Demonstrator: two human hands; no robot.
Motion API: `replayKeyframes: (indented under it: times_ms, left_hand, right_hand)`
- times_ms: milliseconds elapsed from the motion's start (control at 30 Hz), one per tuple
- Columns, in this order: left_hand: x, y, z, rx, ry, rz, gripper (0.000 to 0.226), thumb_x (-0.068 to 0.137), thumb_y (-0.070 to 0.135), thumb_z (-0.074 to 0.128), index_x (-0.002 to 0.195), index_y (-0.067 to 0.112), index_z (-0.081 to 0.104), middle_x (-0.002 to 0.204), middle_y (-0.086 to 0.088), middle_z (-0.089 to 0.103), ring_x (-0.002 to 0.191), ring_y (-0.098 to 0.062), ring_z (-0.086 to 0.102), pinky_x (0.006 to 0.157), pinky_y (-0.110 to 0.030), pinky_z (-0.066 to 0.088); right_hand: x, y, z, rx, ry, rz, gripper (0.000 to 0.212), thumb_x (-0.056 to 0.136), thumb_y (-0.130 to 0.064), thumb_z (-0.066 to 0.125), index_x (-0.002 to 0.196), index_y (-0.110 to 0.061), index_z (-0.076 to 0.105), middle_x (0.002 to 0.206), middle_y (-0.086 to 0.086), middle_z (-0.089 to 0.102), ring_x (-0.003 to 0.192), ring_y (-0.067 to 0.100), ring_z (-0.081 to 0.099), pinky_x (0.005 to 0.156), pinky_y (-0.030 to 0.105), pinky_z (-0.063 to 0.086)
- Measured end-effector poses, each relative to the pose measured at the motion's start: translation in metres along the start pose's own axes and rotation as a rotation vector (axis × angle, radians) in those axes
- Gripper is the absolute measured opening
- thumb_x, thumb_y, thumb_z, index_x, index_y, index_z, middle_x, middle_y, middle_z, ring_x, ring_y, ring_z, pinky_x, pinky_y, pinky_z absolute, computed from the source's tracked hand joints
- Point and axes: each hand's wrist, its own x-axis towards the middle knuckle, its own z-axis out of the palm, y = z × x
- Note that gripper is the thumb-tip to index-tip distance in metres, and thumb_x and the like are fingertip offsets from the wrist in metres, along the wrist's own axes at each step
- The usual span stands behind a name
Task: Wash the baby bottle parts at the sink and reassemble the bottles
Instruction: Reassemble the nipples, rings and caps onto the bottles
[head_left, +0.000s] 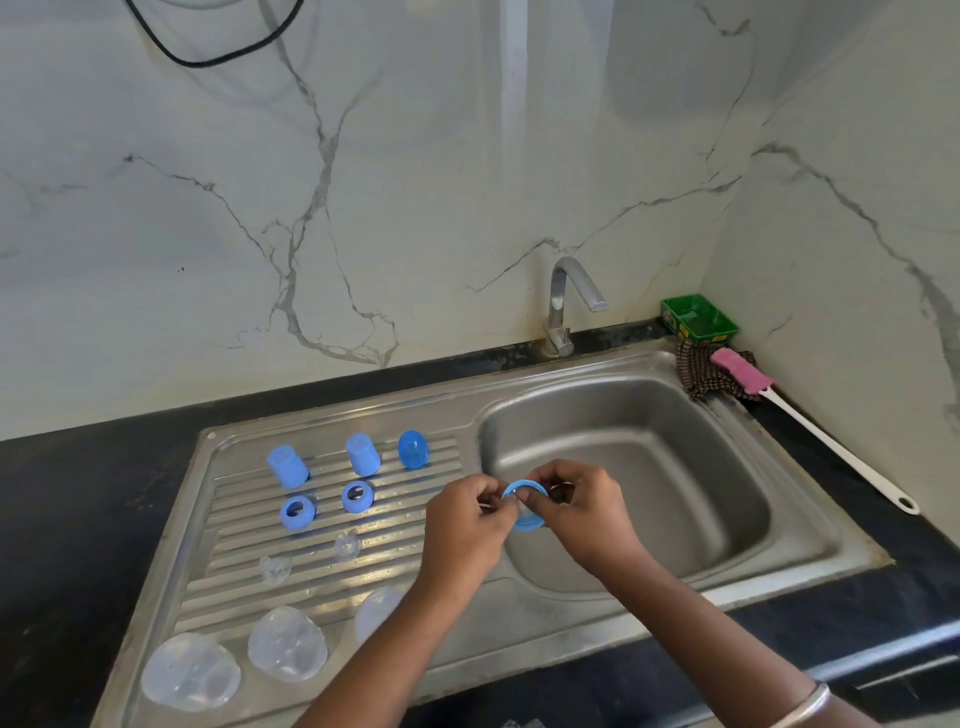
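Note:
Both my hands meet over the left edge of the steel sink basin (675, 467). My left hand (467, 525) and my right hand (582, 509) pinch a blue screw ring (524, 506) with a clear teat in it. On the ribbed drainboard (249, 566) lie three blue caps (287, 466), two blue rings (297, 513), two clear teats (347, 545) and three clear bottle bodies (287, 643) standing mouth down; my left forearm partly hides one.
A chrome tap (563, 306) stands behind the basin, no water running. At the back right are a green soap tray (698, 318), a dark scrub cloth (706, 379) and a pink-headed bottle brush (810, 426) with a white handle. Black counter surrounds the sink.

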Motion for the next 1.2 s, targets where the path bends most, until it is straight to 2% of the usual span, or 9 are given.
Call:
replayKeyframes:
  times_ms: [100,233,400,567,700,933,1000,1067,1200]
  left_hand:
    - [0.0,0.004,0.01,0.018,0.028,0.024,0.003,0.085,0.022,0.074,0.083,0.023,0.075,0.07,0.01,0.071,0.068,-0.001,0.066,0.065,-0.023,0.053]
    - [0.004,0.007,0.02,-0.068,-0.005,-0.067,0.005,0.082,0.022,0.075,0.082,0.026,0.077,0.073,0.011,0.073,0.072,-0.005,0.07,0.074,-0.035,0.06]
    - [0.005,0.014,0.029,-0.196,-0.014,-0.129,0.007,0.077,0.026,0.073,0.082,0.026,0.079,0.076,0.0,0.076,0.079,-0.022,0.074,0.081,-0.052,0.059]
    - [0.007,0.022,0.041,-0.093,0.048,-0.086,0.01,0.083,0.015,0.074,0.087,0.022,0.079,0.075,0.008,0.075,0.073,-0.008,0.071,0.071,-0.032,0.059]
    - [0.005,0.029,0.049,-0.07,0.063,-0.088,0.008,0.084,0.014,0.076,0.091,0.018,0.079,0.076,0.007,0.075,0.073,-0.008,0.071,0.067,-0.023,0.056]
    - [-0.003,0.032,0.068,-0.007,0.146,-0.126,0.009,0.08,0.014,0.078,0.084,0.021,0.076,0.073,0.008,0.073,0.069,-0.005,0.068,0.062,-0.016,0.052]
    - [-0.003,0.031,0.07,-0.009,0.157,-0.121,0.008,0.081,0.016,0.078,0.085,0.023,0.076,0.075,0.01,0.074,0.071,-0.004,0.069,0.064,-0.019,0.054]
    - [-0.003,0.031,0.07,-0.025,0.154,-0.119,0.007,0.083,0.02,0.078,0.087,0.024,0.076,0.078,0.011,0.074,0.074,-0.004,0.07,0.069,-0.024,0.057]
    - [-0.005,0.033,0.073,-0.055,0.13,-0.126,0.006,0.087,0.021,0.075,0.092,0.023,0.078,0.08,0.006,0.075,0.078,-0.011,0.071,0.077,-0.044,0.06]
  right_hand:
    - [0.007,0.005,-0.008,-0.042,-0.001,0.001,0.018,0.077,-0.021,0.081,0.068,-0.03,0.069,0.069,-0.012,0.069,0.063,0.007,0.062,0.062,0.023,0.052]
    - [0.011,0.011,-0.015,-0.061,0.026,-0.018,0.021,0.078,-0.018,0.08,0.068,-0.03,0.066,0.068,-0.016,0.067,0.065,0.003,0.061,0.057,0.011,0.045]
    - [0.019,0.015,-0.034,0.103,-0.135,0.049,0.013,0.076,-0.021,0.083,0.074,-0.029,0.073,0.073,-0.01,0.073,0.068,0.009,0.07,0.066,0.029,0.059]
    - [0.027,0.017,-0.049,0.166,-0.216,0.07,0.016,0.071,-0.02,0.088,0.077,-0.026,0.075,0.076,-0.004,0.074,0.071,0.016,0.072,0.07,0.034,0.06]
    - [0.034,0.021,-0.057,0.154,-0.27,0.081,0.019,0.067,-0.016,0.09,0.077,-0.022,0.075,0.075,-0.001,0.074,0.073,0.022,0.072,0.072,0.043,0.062]
    - [0.035,0.031,-0.059,0.003,-0.232,0.056,0.023,0.063,-0.021,0.09,0.073,-0.029,0.071,0.071,-0.015,0.07,0.062,0.007,0.067,0.064,0.034,0.06]
    - [0.032,0.033,-0.062,0.05,-0.262,0.047,0.023,0.067,-0.02,0.088,0.076,-0.032,0.071,0.075,-0.015,0.071,0.065,0.005,0.069,0.066,0.032,0.06]
    - [0.033,0.035,-0.068,0.173,-0.34,0.064,0.024,0.068,-0.015,0.086,0.081,-0.032,0.074,0.08,-0.006,0.073,0.072,0.012,0.072,0.074,0.04,0.062]
    - [0.034,0.035,-0.074,0.22,-0.329,0.092,0.026,0.065,-0.013,0.087,0.082,-0.029,0.076,0.082,0.0,0.072,0.072,0.023,0.073,0.074,0.046,0.062]
